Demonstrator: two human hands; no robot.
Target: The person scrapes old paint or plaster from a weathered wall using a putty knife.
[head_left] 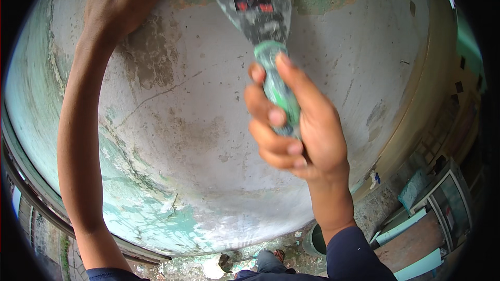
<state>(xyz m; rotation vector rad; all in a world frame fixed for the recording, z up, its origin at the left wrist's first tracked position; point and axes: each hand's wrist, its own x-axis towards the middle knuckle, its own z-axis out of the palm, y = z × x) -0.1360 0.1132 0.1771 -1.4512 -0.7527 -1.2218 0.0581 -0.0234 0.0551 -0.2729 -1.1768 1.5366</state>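
Observation:
My right hand [302, 114] is wrapped round the green handle of a putty knife [263, 13], thumb up along the grip. Its broad grey blade points upward, smeared with whitish residue and bearing a dark and red label. The blade is in front of the wall [208, 99]; I cannot tell whether its edge touches. My left hand [122, 0] is raised at the upper left against the wall, fingers stretched out and partly cut off by the top edge. Around the blade the wall surface shows patchy green paint and bare plaster.
Below stands a bucket [314, 240] near my feet, with a whitish object [214, 267] on the littered floor. At lower right lean boards [411, 242] and a framed cabinet-like piece [450, 205]. A blue-handled tap [375, 178] sticks out low on the right. Cracks and peeling green paint [151, 203] mark the lower wall.

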